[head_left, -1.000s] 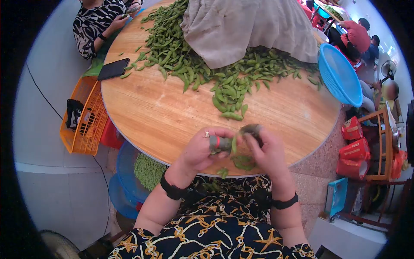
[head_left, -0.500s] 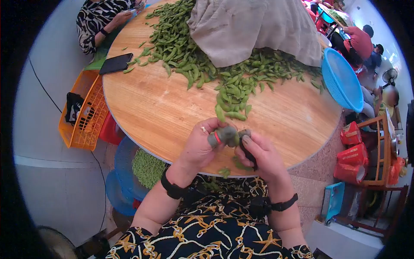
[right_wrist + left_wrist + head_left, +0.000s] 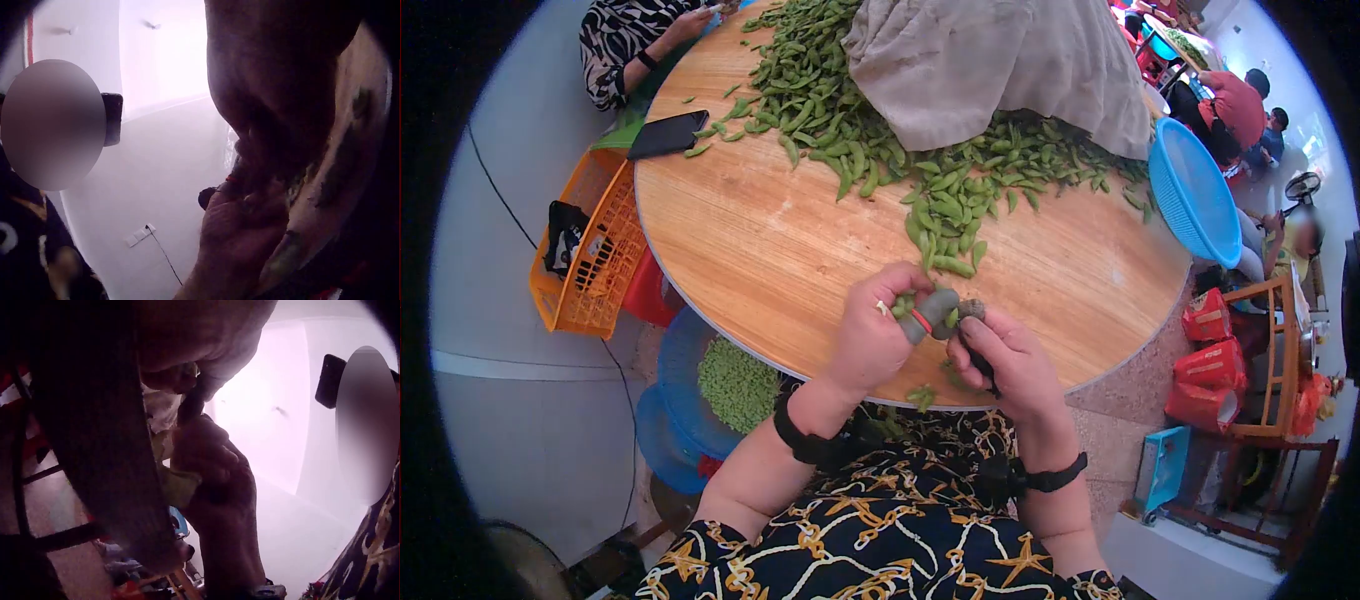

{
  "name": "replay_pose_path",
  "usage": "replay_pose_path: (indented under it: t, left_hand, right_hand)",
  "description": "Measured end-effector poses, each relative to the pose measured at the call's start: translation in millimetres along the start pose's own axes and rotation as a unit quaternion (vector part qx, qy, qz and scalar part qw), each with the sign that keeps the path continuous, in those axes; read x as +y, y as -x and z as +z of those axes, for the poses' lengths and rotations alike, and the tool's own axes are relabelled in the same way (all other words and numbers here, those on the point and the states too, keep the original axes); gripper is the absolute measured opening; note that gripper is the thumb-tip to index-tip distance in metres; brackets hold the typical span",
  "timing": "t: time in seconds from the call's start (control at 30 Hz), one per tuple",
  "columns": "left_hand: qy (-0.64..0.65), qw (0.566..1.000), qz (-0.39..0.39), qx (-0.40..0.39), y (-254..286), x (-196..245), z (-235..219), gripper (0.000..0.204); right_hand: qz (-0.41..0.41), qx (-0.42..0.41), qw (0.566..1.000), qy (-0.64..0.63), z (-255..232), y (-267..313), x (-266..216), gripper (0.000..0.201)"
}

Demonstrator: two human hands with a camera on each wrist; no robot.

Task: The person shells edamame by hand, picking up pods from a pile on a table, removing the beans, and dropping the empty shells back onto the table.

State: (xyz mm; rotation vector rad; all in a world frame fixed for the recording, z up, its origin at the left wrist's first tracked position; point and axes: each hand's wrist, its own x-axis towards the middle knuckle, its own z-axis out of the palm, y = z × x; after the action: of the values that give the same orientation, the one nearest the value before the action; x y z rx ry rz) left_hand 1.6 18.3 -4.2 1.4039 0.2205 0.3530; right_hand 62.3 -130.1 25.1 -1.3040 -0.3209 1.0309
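Observation:
Both hands meet over the near part of the round wooden table point(image 3: 760, 270). My left hand point(image 3: 870, 325) pinches green soybean pods point(image 3: 903, 305), and a grey cover with a red band point(image 3: 930, 314) shows at its thumb. Fingers curled, my right hand point(image 3: 1018, 365) grips a small black object point(image 3: 978, 368) under its thumb; I cannot tell its kind. A dark grey tip point(image 3: 971, 308) at this hand is close to the left thumb cover, with a bit of green between them. The wrist views are dark and show the two hands point(image 3: 209, 450) close together.
A heap of soybean pods point(image 3: 820, 110) lies partly under a grey cloth point(image 3: 1000, 75). Loose pod scraps point(image 3: 921, 398) sit at the near edge. Below left, a blue basin point(image 3: 685, 365) holds shelled beans point(image 3: 738, 385). A phone point(image 3: 668, 135), orange crate point(image 3: 590, 250) and blue basket point(image 3: 1195, 190) flank the table.
The left hand has risen slightly and its pods have drawn in toward the palm. The right hand has turned, so the black object shows. The head view has shifted a little.

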Motion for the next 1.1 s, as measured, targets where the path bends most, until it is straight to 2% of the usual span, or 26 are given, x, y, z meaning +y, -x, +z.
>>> replay_pose_path:
  t: [0.03, 0.07, 0.1, 0.13, 0.27, 0.3, 0.33, 0.37, 0.43, 0.47, 0.53, 0.57, 0.63, 0.67, 0.7, 0.73, 0.77, 0.83, 0.97, 1.03, 1.07, 1.1]
  left_hand:
    - [0.037, 0.997, -0.058, -0.030, 0.6, 1.9, -1.3, 0.009]
    - [0.038, 0.997, -0.059, -0.030, 0.5, 0.5, -4.8, 0.009]
    - [0.158, 0.976, -0.113, -0.093, -0.2, -1.6, -9.4, 0.012]
    - [0.274, 0.935, -0.165, -0.154, -0.2, -2.6, -12.0, 0.017]
    - [0.344, 0.911, -0.195, -0.118, -1.7, -1.7, -1.4, 0.010]
    - [0.255, 0.953, -0.129, -0.102, -1.2, 0.2, 3.2, 0.011]
    - [0.161, 0.981, -0.062, -0.084, -0.8, 1.0, 5.4, 0.013]
    - [0.162, 0.981, -0.064, -0.084, -0.9, -1.3, 3.9, 0.013]
    - [0.039, 0.994, -0.065, -0.076, -2.0, -6.4, -0.3, 0.013]
    - [0.040, 0.994, -0.065, -0.075, -1.8, -5.1, -0.2, 0.013]
    - [0.108, 0.986, -0.113, -0.062, -1.2, -0.3, 0.7, 0.019]
    - [0.108, 0.986, -0.114, -0.062, -0.9, -2.9, -0.2, 0.019]
    - [0.215, 0.967, -0.128, -0.043, -0.5, -9.8, -2.3, 0.025]
    - [0.215, 0.967, -0.129, -0.043, -2.0, -10.0, -1.0, 0.025]
    - [0.068, 0.996, -0.045, -0.046, -4.6, -10.4, 1.5, 0.029]
    - [-0.082, 0.995, 0.040, -0.048, -5.7, -10.8, 3.4, 0.033]
    - [-0.081, 0.995, 0.039, -0.048, -4.2, -7.1, 5.0, 0.033]
    - [-0.242, 0.966, 0.067, -0.066, 0.1, 5.2, 9.1, 0.032]
    - [-0.182, 0.982, 0.035, -0.048, 0.5, 0.2, 10.6, 0.031]
    - [-0.277, 0.955, 0.086, -0.063, 0.5, -0.7, 9.8, 0.026]
    - [-0.277, 0.955, 0.085, -0.064, 1.3, -1.7, 10.3, 0.026]
    - [-0.298, 0.943, 0.133, -0.064, 2.3, -3.3, 11.8, 0.027]
  right_hand:
    - [-0.002, 0.006, 1.000, -0.007, -0.3, -0.3, 0.6, 0.022]
    - [0.000, 0.006, 1.000, -0.007, -0.9, 0.7, 0.1, 0.022]
    - [0.020, -0.021, 0.999, -0.042, -1.6, 2.2, -1.3, 0.022]
    - [0.040, -0.049, 0.995, -0.079, -2.2, 3.1, -2.3, 0.022]
    - [0.034, -0.038, 0.996, -0.068, -3.3, -1.0, 3.5, 0.020]
    - [-0.019, 0.022, 0.998, 0.057, 0.8, -1.7, 4.1, 0.019]
    - [-0.070, 0.082, 0.978, 0.180, 3.5, -2.3, 4.9, 0.019]
    - [-0.069, 0.083, 0.978, 0.180, 4.1, -3.0, 6.3, 0.019]
    - [-0.094, 0.112, 0.972, 0.186, 4.3, -5.1, 8.8, 0.019]
    - [-0.093, 0.112, 0.972, 0.186, 3.1, -5.4, 7.3, 0.019]
    - [0.015, 0.097, 0.995, -0.028, -3.1, -5.9, 2.0, 0.019]
    - [0.016, 0.097, 0.995, -0.028, -7.1, -6.2, 2.3, 0.019]
    - [0.031, 0.040, 0.998, 0.038, -13.9, -7.8, 4.5, 0.016]
    - [0.032, 0.040, 0.998, 0.038, -13.7, -9.6, 3.8, 0.016]
    - [-0.061, 0.133, 0.978, 0.145, -13.1, -12.1, 3.0, 0.017]
    - [-0.151, 0.223, 0.931, 0.249, -13.1, -14.1, 2.4, 0.018]
    - [-0.149, 0.223, 0.931, 0.249, -14.5, -14.8, -0.4, 0.018]
    - [-0.081, 0.170, 0.933, 0.307, -17.3, -12.0, -8.5, 0.021]
    - [-0.061, 0.195, 0.939, 0.275, -10.8, -10.7, -10.0, 0.020]
    - [-0.041, 0.202, 0.965, 0.165, -13.0, -12.3, -6.6, 0.018]
    - [-0.041, 0.202, 0.965, 0.164, -13.6, -12.7, -5.1, 0.018]
    - [-0.021, 0.203, 0.966, 0.155, -14.6, -12.8, -3.6, 0.018]
